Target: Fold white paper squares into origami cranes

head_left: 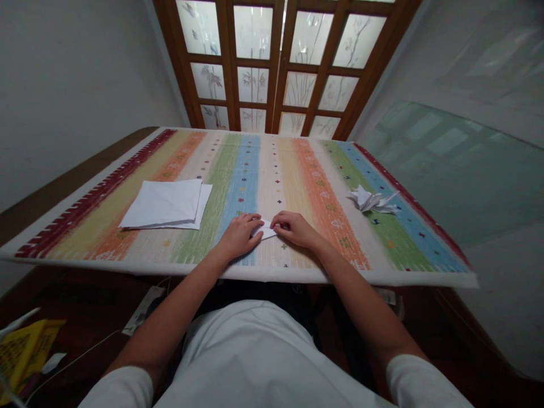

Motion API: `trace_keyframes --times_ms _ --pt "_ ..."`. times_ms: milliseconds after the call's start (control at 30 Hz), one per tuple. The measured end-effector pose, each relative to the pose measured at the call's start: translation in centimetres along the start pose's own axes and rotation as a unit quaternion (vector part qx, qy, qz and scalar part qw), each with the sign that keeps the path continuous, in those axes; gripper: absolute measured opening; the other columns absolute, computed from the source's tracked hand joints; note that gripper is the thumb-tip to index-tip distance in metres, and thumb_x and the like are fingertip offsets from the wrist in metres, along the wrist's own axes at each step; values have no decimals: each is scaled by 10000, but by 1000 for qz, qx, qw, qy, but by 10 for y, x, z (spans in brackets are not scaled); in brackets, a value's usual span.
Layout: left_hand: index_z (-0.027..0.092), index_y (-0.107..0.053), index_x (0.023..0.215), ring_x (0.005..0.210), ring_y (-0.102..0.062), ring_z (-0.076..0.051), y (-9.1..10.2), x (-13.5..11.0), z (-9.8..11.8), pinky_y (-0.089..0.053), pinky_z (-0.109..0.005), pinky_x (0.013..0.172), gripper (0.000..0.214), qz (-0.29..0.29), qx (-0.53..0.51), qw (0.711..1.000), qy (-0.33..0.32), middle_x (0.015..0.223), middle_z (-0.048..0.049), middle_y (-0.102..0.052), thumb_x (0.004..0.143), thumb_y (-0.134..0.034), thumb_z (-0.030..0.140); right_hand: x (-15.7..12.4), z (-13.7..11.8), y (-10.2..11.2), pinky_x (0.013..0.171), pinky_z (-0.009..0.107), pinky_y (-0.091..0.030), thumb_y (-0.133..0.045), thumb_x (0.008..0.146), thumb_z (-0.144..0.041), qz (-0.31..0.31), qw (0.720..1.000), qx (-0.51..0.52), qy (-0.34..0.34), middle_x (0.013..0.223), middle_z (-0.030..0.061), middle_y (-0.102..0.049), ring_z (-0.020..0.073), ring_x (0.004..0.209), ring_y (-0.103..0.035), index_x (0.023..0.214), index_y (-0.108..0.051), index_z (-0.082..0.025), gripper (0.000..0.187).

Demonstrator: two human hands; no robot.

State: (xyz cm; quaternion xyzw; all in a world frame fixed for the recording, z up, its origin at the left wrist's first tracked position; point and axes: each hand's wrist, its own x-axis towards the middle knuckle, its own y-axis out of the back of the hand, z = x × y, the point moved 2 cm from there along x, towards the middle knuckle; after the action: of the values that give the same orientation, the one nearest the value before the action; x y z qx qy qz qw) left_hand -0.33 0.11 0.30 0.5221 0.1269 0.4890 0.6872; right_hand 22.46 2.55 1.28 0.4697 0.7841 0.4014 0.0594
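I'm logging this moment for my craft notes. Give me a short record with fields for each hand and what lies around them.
left hand: fingers on a small folded white paper
right hand: fingers on that paper's other side
left of hands: stack of white paper sheets
right of hands: folded white paper figures, not touching the hands
surface: striped woven cloth

No words can be read here. A yellow thing (25, 354) sits at about seven o'clock. It has dark marks on it that may be print, but they are too small and blurry to read.
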Motion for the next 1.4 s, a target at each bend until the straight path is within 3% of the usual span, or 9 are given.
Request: trace_keyframes --times_ms 333,433,567,667,833,1033,1200,1400 --pt "211 -713 1331 1304 -637 -358 7 -1 -2 -502 -564 1103 375 -46 28 998 -13 1423 -153 -718 989 -688 364 2 4 2 784 317 -498 -703 938 -212 23 999 -21 -10 912 73 -766 186 786 -643 937 -844 -197 142" --pt "216 -682 1344 1285 -661 -326 8 0 -4 -511 -534 1114 358 -23 -21 1000 -6 1413 -138 -718 1017 -640 356 1 4 4 753 311 -495 -714 931 -216 42 999 -10 -29 891 65 -758 178 749 -625 949 -831 -195 120" --pt "192 -636 1337 1107 -726 -264 9 2 -9 -555 -468 1046 318 24 -74 996 36 1257 -131 -748 1055 -499 248 0 4 9 722 304 -492 -723 930 -231 59 997 6 -40 877 60 -758 179 739 -627 957 -818 -193 106" --pt "189 -648 1259 1079 -726 -283 9 1 -9 -571 -477 1013 272 10 -66 997 39 1183 -127 -749 1010 -582 278 0 6 11 695 295 -486 -757 925 -268 52 997 13 -53 835 50 -752 175 715 -628 962 -815 -192 103" --pt "221 -637 1363 1352 -638 -353 12 -1 -4 -498 -549 1167 527 -16 -42 999 7 1454 -157 -668 894 -790 406 0 9 11 708 303 -494 -812 902 -281 56 996 -8 -63 843 66 -773 186 733 -659 882 -821 -196 87" --pt "252 -641 1451 1471 -550 -402 12 -3 -2 -436 -619 1221 661 -53 -4 998 21 1630 -160 -549 854 -836 460 1 10 10 708 308 -495 -858 834 -243 52 996 -30 -69 850 68 -773 196 738 -670 884 -844 -203 67" --pt "215 -601 1507 1493 -521 -410 10 -2 -5 -411 -634 1253 727 -50 -8 999 12 1642 -185 -530 858 -823 457 5 7 8 714 309 -486 -745 851 -176 82 993 -45 -74 794 65 -758 193 724 -658 809 -803 -186 73" --pt "180 -542 1543 1498 -508 -388 5 -1 -8 -396 -620 1292 756 -20 -29 999 -16 1620 -202 -540 868 -799 403 8 4 9 667 316 -496 -715 847 -219 124 988 6 -96 741 53 -745 187 660 -632 774 -750 -203 82"
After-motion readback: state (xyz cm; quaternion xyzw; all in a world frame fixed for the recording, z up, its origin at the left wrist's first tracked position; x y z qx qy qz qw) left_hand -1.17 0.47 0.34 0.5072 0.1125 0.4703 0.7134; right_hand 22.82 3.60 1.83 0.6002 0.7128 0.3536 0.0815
